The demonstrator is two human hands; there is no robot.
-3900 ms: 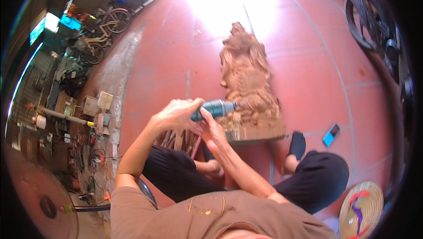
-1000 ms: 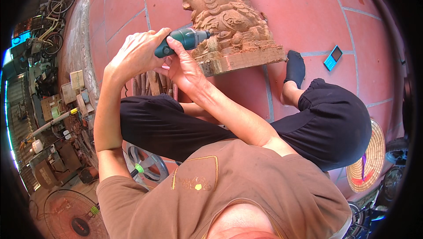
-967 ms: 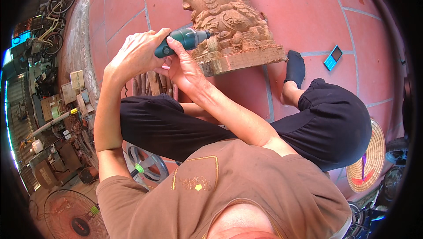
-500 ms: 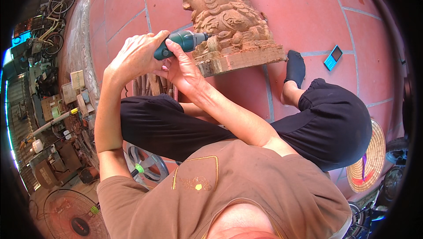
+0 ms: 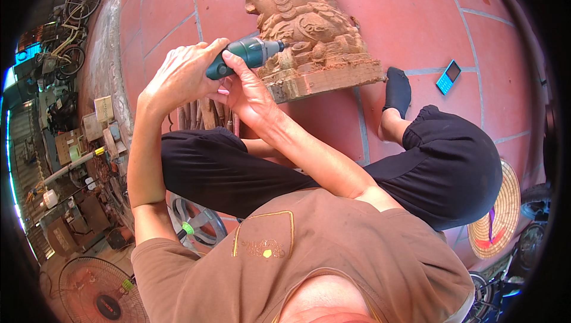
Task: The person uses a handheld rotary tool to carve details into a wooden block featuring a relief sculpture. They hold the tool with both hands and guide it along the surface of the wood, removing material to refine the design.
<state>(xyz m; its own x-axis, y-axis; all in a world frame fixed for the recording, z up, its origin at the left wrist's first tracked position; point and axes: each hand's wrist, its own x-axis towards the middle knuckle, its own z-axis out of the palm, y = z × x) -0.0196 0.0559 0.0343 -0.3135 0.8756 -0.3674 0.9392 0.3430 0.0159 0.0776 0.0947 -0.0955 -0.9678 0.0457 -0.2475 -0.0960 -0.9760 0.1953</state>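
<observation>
A green and grey rotary tool (image 5: 253, 54) lies in both my hands, its tip pointing right. My left hand (image 5: 181, 76) is closed about the tool's rear end. From beneath, my right hand (image 5: 251, 98) grips its body, the thumb pressed along the near side; some fingers are curled out of sight. Just beyond is a carved wooden sculpture (image 5: 312, 28) with deep relief and a flat base (image 5: 327, 82). The tool's tip is in front of the carving's left side; whether it touches the wood I cannot tell.
Several wooden-handled tools (image 5: 205, 115) lie by my folded leg. A blue mobile phone (image 5: 449, 77) rests on the red tiles right of my black-socked foot (image 5: 398, 92). A straw hat (image 5: 495, 216) is at right. Left are a fan (image 5: 98, 293), stacked clutter (image 5: 77, 144) and bicycles (image 5: 83, 2).
The rotary tool's tip has shifted up very slightly, and both hands with it. Their grip looks the same; the carving has barely moved in view.
</observation>
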